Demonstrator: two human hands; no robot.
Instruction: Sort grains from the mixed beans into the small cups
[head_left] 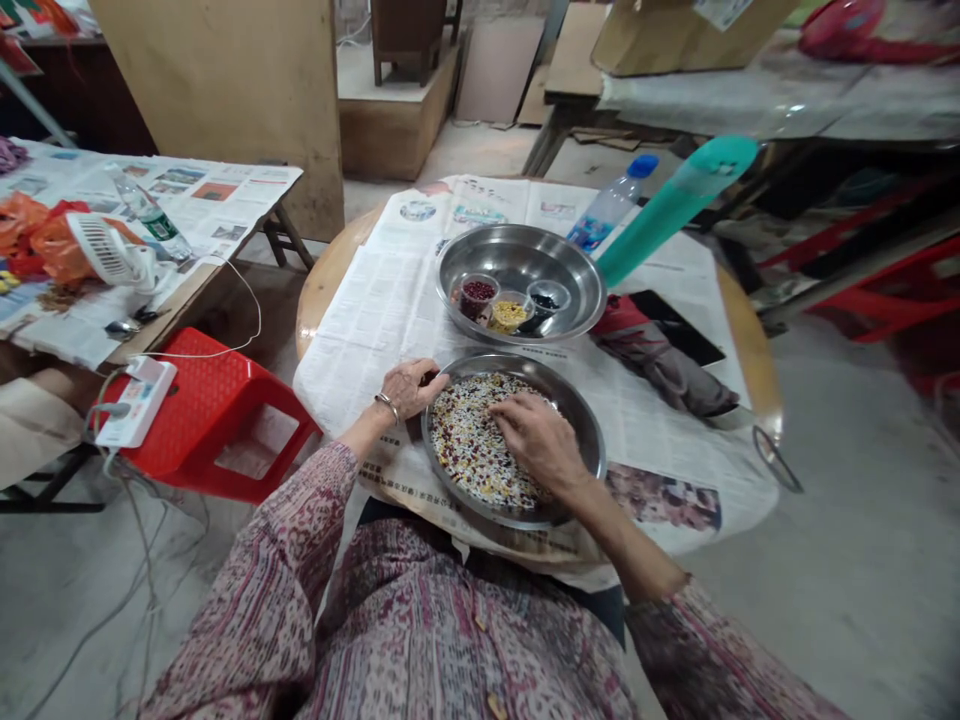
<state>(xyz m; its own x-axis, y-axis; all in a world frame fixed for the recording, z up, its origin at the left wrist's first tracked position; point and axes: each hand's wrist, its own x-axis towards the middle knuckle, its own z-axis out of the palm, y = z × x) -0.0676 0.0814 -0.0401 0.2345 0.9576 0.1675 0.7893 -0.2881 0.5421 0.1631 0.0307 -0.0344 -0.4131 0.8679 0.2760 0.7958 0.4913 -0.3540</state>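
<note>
A steel basin [592,490] stands close in front of me, holding a spread of mixed grains and beans [480,430] in white, dark red, yellow and black. At its left rim my left hand [412,388] is closed on the edge. My right hand [541,445] reaches in from the right, fingertips pinched together at the grains; what is between them is too small to make out. Behind sits a second steel basin [517,240] with three clear cups: one of dark red beans [478,292], one of yellow kernels [509,314], one of black beans [546,300].
Newspaper [360,320] covers the round table. Beyond the basins are a water bottle [611,205], a long green object [675,210] and a grey-and-red cloth item [660,360]. At left stand a red stool [210,420] with a power strip [139,405] and a side table with a fan [109,250].
</note>
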